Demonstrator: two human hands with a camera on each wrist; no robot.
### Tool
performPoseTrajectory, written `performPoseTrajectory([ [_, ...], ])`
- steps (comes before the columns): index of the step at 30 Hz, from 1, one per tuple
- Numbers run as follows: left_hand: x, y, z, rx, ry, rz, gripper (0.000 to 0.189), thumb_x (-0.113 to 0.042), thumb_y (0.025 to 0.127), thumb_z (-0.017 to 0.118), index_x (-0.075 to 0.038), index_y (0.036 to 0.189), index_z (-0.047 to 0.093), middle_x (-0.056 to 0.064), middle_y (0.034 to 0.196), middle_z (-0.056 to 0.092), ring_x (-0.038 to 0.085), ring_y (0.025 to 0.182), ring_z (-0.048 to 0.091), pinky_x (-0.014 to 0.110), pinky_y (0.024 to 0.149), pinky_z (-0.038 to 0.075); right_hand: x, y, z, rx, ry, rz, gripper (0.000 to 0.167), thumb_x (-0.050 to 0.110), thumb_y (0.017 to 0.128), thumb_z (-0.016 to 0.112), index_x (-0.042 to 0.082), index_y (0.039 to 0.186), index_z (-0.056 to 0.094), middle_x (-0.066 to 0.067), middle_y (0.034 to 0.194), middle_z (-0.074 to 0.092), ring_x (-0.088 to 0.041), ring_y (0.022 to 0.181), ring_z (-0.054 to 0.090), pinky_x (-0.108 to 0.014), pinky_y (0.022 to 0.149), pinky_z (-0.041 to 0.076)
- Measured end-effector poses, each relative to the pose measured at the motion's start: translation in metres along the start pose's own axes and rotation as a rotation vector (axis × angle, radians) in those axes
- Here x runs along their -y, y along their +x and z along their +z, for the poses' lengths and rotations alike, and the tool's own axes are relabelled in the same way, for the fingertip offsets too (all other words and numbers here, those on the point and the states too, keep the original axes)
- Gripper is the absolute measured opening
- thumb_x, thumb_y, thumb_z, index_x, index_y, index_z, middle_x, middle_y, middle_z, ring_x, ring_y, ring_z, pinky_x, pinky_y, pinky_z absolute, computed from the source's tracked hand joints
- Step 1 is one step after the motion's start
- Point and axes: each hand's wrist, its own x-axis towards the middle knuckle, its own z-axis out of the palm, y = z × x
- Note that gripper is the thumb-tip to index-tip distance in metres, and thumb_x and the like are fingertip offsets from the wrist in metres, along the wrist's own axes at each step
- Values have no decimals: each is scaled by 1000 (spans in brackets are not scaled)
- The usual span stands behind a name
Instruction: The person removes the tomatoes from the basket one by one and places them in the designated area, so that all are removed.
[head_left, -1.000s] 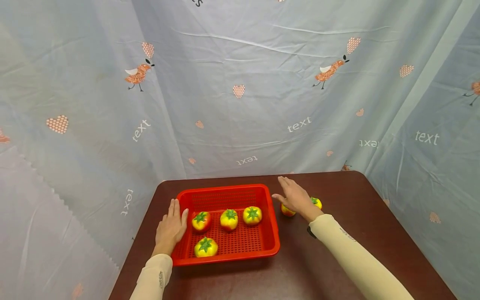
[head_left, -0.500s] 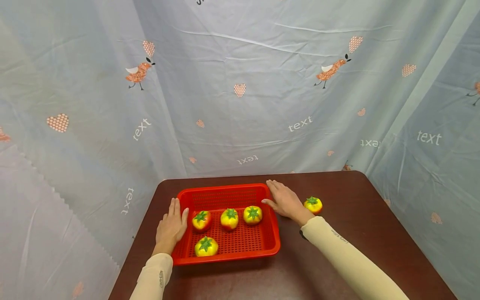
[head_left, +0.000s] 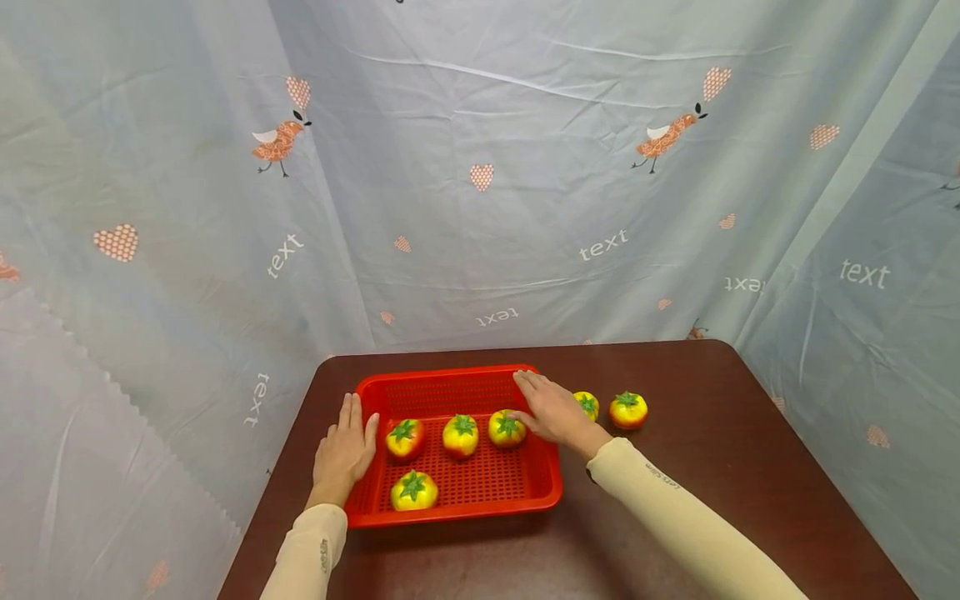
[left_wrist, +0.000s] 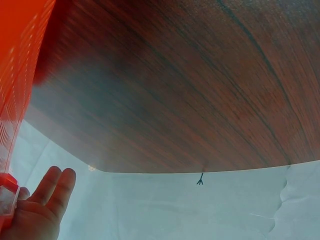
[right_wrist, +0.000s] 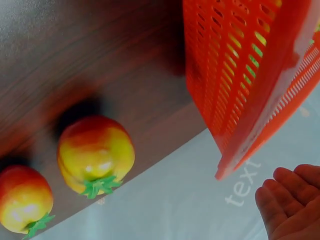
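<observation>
A red plastic basket (head_left: 450, 517) holds several red-and-yellow, tomato-like fruits with green leafy tops; one of them (head_left: 406, 439) is near its left side. My left hand (head_left: 341, 454) lies along the basket's left rim, fingers straight; whether it touches the rim I cannot tell. In the left wrist view, the fingers (left_wrist: 61, 192) extend beside the basket wall (left_wrist: 20, 65). Over the right rim is my right hand (head_left: 557, 414), flat and holding nothing, its thumb partly covering the rightmost fruit (head_left: 504, 427) inside. The right wrist view shows that hand (right_wrist: 295, 205) beyond the basket's edge.
To the right of the basket, two similar fruits rest on the dark wooden table (head_left: 712, 442): a nearer-to-basket one (head_left: 587, 403) partly behind my right hand, and another one (head_left: 628, 411). A patterned grey-blue curtain (head_left: 525, 233) hangs behind the table and along its sides.
My right hand has moved left, from above the two fruits on the table to over the basket's right rim, uncovering those fruits. My left hand stays in place.
</observation>
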Motion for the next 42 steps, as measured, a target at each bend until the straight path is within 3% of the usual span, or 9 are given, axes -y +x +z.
performPoseTrajectory([
  [8,-1,0,-1,11,-1,-4,73,-50,104,21,-4,157,2,20,164,4,55,127,41,67,108,31,5,-1,10,0,-20,-52,66,39,94,63,-2,143,45,-18,147,49,-32,136,47,-44,110,42],
  [17,-1,1,0,3,-10,-4,70,-43,105,29,-4,157,3,20,164,4,55,127,41,67,107,32,11,-3,19,30,-22,-55,71,43,93,64,-2,144,45,-17,147,49,-31,137,47,-44,111,41],
  [27,-1,0,-1,12,-6,-8,73,-50,104,22,-4,157,3,20,164,3,55,128,40,66,108,32,12,-4,27,64,-74,-45,70,44,92,64,1,144,46,-14,147,50,-29,137,47,-41,111,41],
  [42,-1,1,-1,10,-5,-12,72,-47,105,27,-3,157,3,20,164,4,54,128,40,66,108,32,15,-6,33,79,-50,-58,72,46,91,64,0,143,47,-15,146,51,-30,135,49,-42,111,41],
])
